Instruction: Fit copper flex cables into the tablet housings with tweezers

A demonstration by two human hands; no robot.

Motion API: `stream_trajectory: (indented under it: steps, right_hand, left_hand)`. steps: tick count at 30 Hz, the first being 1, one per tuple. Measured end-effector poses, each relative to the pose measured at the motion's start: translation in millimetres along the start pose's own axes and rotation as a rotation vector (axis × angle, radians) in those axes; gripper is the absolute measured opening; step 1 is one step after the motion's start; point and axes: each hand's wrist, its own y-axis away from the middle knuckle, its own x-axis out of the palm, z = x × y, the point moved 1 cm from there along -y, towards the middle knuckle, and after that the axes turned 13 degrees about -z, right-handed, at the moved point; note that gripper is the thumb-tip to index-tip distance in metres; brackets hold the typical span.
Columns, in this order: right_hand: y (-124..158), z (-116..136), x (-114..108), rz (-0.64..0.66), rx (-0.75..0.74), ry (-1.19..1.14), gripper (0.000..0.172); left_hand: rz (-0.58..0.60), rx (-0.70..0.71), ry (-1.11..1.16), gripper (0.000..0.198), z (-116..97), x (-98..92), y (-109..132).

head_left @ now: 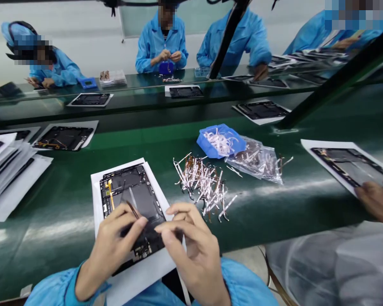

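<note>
1. The green belt [274,204] carries six open tablets that I can count, each on a white sheet, plus a stack at the far left. If the belt moves, it could shift the work under the hands.
2. The open tablet [130,195] lies near, on its white sheet [97,199], under both hands. A slip could scratch its board.
3. One loose pile of strips [204,182] lies just right of the tablet. A sleeve could scatter it.
4. There is one blue tray [220,142] and one clear bag [258,159].
5. The left hand [115,242] pinches one brown strip [133,209] over the tablet. Too hard a pinch may kink it.
6. The right hand [191,250] has its fingers curled at the tablet's near edge. I cannot tell whether it grips anything.
7. One co-worker's hand [376,199] is at the right.
</note>
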Motion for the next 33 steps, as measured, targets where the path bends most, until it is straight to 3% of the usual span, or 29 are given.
stream_trajectory:
  steps: [4,6,8,11,21,33]
  right_hand:
    - [4.0,-14.7,1.0,0.107,0.262,-0.234,0.043]
    - [9.3,-25.0,7.2,0.152,0.421,-0.347,0.044]
    - [14.4,-33.3,13.6,0.150,0.509,-0.374,0.035]
    - [19.0,-40.5,18.9,0.120,0.529,-0.348,0.020]
    - [21.5,-48.8,20.0,0.154,0.622,-0.387,0.015]
    - [16.9,-49.4,15.2,0.002,0.706,-0.385,0.020]
  left_hand:
    - [0.028,-0.180,0.024,0.041,4.8,-5.3,-6.5]
    - [0.044,-0.194,0.047,0.042,5.3,-5.4,-6.1]
    - [0.067,-0.204,0.070,0.042,4.3,-4.3,-4.8]
    - [0.088,-0.217,0.091,0.041,2.9,-2.6,-3.9]
    - [0.113,-0.243,0.043,0.039,9.2,-1.8,0.5]
    - [0.104,-0.023,0.108,0.043,14.6,-0.5,0.2]
